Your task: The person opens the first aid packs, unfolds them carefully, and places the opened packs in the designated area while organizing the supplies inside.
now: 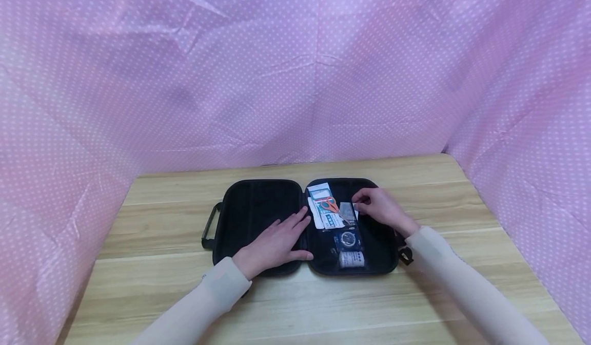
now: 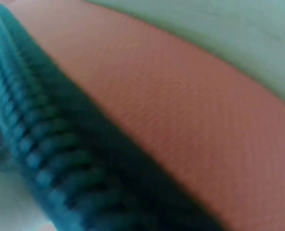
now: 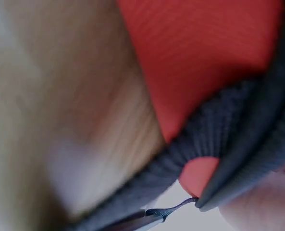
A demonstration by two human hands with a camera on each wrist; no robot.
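A black-lined case (image 1: pixel 265 206) lies unfolded flat on the table; its outside shows red in the right wrist view. My left hand (image 1: pixel 277 242) rests with spread, straight fingers over the left half, fingertips and thumb reaching the hinge. In the right half, my right hand (image 1: pixel 380 206) bends its fingers and pinches a small grey-white packet (image 1: pixel 348 211) at the edge of a see-through pocket. Beside that packet are orange-handled scissors (image 1: pixel 329 204) and white printed packets (image 1: pixel 317 216). Below them sit a round roll (image 1: pixel 348 240) and a white wrapped roll (image 1: pixel 352 259).
The case's carry handle (image 1: pixel 210 227) sticks out left, and a dark strap loop (image 1: pixel 406 255) lies at its right. Teeth of a zipper (image 2: pixel 60 163) cross the left wrist view. Behind the wooden table (image 1: pixel 166 206) hangs a pink dotted cloth (image 1: pixel 258 78).
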